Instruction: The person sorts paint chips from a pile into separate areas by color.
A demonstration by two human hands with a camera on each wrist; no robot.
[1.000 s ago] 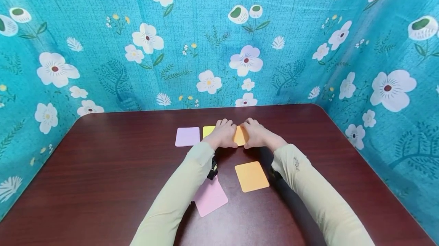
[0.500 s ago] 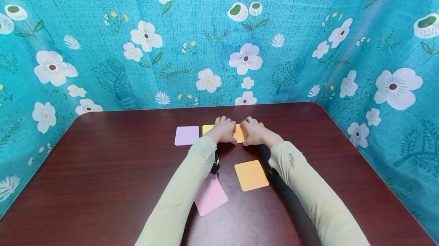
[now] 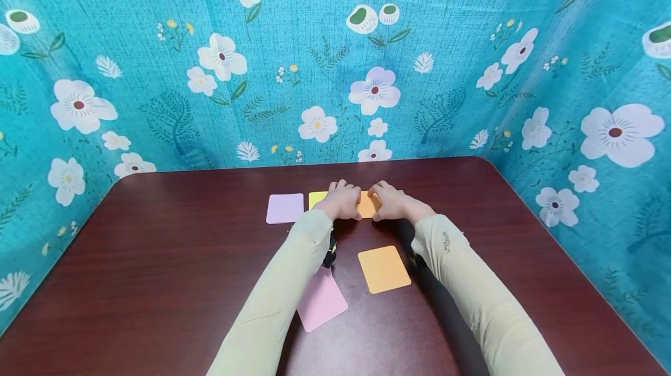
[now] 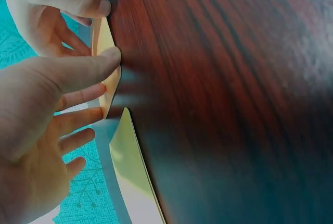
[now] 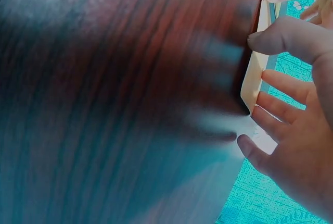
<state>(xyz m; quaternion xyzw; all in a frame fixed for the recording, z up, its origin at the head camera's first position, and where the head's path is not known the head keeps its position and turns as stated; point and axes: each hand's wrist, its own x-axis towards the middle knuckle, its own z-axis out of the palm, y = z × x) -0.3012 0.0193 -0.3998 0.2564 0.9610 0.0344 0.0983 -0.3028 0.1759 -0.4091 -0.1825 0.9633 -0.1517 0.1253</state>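
Left hand (image 3: 343, 201) and right hand (image 3: 393, 201) pinch the far orange card (image 3: 367, 206) beside the yellow card (image 3: 317, 198), seemingly to align it, so the next move likely calls for gentle release.

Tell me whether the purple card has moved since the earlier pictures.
No: the purple card shows no clear shift in any direction against the far edge of the table.
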